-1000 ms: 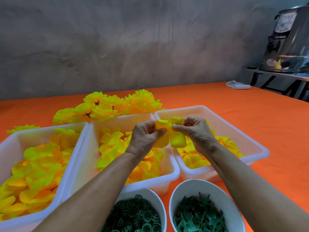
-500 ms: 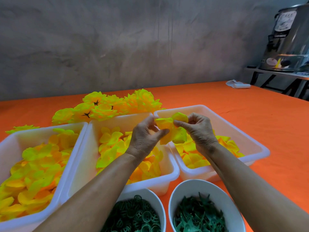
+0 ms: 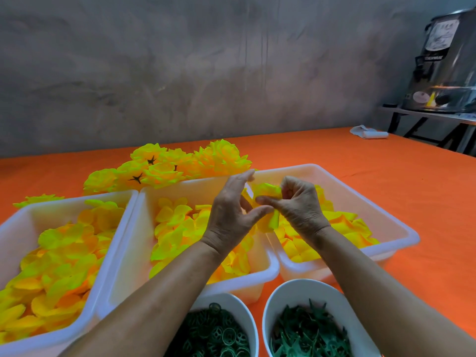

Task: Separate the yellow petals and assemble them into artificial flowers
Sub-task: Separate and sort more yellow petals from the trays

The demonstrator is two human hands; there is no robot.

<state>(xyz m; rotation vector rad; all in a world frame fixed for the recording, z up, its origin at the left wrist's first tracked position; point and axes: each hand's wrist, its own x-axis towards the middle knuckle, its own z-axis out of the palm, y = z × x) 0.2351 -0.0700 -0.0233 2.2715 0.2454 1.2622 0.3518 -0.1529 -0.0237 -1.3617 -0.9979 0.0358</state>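
Left hand: your left hand [image 3: 231, 215] is raised over the middle tray [image 3: 260, 276], fingers extended, thumb touching the petal cluster [image 3: 266, 202]; a firm grip cannot be confirmed.
Right hand: your right hand [image 3: 300, 204] pinches the petal cluster with curled fingers.
Petal cluster: held between both hands, above the gap between the middle tray and the right tray [image 3: 401, 228].
Loose petals: fill all three trays, including the left tray [image 3: 15, 222].
Finished flowers [image 3: 170, 168]: piled behind the trays on the orange table [image 3: 386, 181].
Bowls: green rings [image 3: 219, 336] and green star pieces [image 3: 309, 333], nearest you.
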